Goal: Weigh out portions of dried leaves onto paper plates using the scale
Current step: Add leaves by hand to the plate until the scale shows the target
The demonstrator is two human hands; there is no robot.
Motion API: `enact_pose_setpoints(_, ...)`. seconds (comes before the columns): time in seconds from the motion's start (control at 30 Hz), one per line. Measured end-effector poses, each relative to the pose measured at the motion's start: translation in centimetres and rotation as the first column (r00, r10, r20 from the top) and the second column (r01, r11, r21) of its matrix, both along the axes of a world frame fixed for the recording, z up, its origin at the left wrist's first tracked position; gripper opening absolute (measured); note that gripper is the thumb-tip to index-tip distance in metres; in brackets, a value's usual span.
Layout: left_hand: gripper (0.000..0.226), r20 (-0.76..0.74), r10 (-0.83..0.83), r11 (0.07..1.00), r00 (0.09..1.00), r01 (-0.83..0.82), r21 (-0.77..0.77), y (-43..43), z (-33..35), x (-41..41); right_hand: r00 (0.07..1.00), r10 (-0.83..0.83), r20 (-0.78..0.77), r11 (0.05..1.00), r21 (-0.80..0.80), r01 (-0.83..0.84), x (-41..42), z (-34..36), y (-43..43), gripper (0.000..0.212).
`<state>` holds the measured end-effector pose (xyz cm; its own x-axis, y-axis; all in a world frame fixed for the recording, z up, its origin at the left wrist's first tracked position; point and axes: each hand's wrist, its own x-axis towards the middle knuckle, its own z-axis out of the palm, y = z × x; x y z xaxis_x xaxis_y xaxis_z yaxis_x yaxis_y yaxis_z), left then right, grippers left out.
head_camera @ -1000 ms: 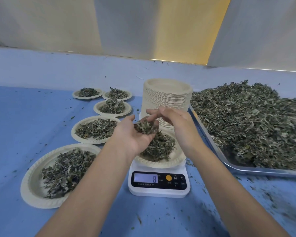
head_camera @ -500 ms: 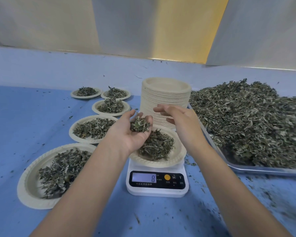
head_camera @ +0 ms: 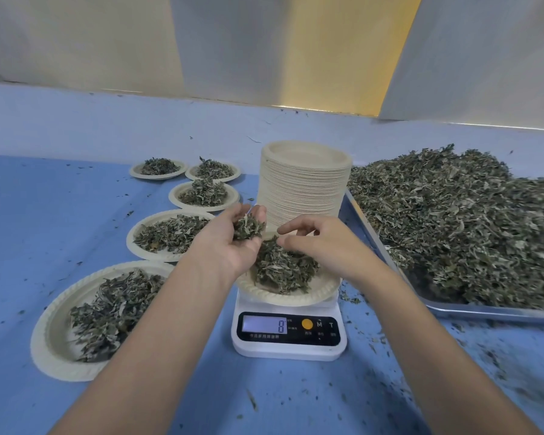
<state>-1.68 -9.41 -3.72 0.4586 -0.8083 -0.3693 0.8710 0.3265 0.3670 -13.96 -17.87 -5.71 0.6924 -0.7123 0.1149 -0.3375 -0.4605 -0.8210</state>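
Observation:
A white digital scale [head_camera: 288,340] reads 8 and carries a paper plate [head_camera: 314,293] with a heap of dried leaves [head_camera: 281,268]. My left hand [head_camera: 230,243] is cupped palm up over the plate's left edge and holds a small clump of leaves [head_camera: 248,227]. My right hand [head_camera: 324,240] hovers over the plate's far right side, fingers loosely curled toward the left; whether it pinches any leaves I cannot tell.
A tall stack of empty paper plates [head_camera: 305,180] stands behind the scale. A metal tray [head_camera: 484,309] heaped with dried leaves [head_camera: 459,221] fills the right. Several filled plates [head_camera: 60,334] line the left side of the blue table [head_camera: 44,215], which is strewn with leaf crumbs.
My right hand has dropped from above the left hand's clump toward the plate's heap. The left hand stays cupped with its leaves. The scale still reads 8.

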Motion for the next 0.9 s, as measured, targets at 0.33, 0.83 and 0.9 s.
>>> enact_pose_setpoints(0.33,0.033,0.096,0.007,1.000,0.995,-0.005,-0.016,0.25,0.16,-0.14,0.983,0.092,-0.161,0.991,-0.080,-0.106,0.10,-0.49,-0.32,0.036)
enact_pose_setpoints(0.83,0.030,0.031,0.049,0.999,0.998,-0.048,-0.013,0.14,-0.06,0.10,0.987,0.088,-0.133,0.966,-0.231,-0.118,-0.01,-0.70,-0.34,0.016)
enact_pose_setpoints(0.9,0.029,0.027,0.062,0.998,0.998,-0.062,-0.010,0.07,-0.15,0.15,0.993,0.058,-0.103,0.957,-0.278,-0.084,-0.03,-0.72,-0.28,0.006)
